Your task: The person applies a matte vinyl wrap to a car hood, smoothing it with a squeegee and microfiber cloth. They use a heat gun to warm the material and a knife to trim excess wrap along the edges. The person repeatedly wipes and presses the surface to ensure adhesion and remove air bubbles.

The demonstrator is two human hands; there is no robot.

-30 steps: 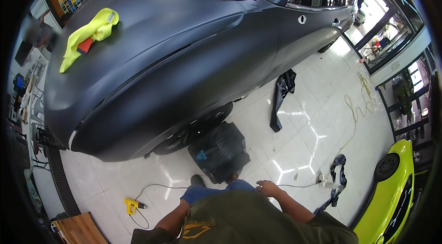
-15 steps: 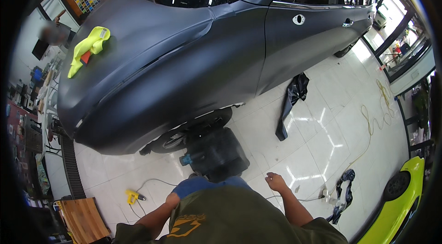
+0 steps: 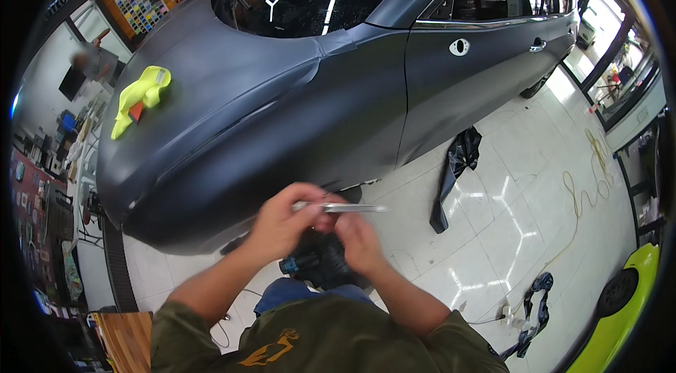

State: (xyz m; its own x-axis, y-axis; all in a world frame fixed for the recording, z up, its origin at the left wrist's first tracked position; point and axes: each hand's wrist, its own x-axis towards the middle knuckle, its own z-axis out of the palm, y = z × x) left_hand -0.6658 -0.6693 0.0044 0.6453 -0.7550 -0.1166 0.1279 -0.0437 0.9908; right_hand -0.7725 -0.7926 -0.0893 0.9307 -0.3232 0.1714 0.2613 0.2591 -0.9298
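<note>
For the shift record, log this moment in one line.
left hand: holds slim silvery object | right hand: close beside it, grip unclear | nearby: matte dark car, yellow-green cloth on hood

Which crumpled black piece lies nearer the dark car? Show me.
The long strip, beside the dark car; the looped piece lies well away, lower right.

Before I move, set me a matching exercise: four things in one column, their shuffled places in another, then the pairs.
Things:
1. silvery tool
2. yellow-green cloth
3. thin yellow cord
4. colour chart

Places:
A. on the brown wall
B. looped across the floor
C. in the left hand
D. on the dark hood

Pairs: 1-C, 2-D, 3-B, 4-A
</note>
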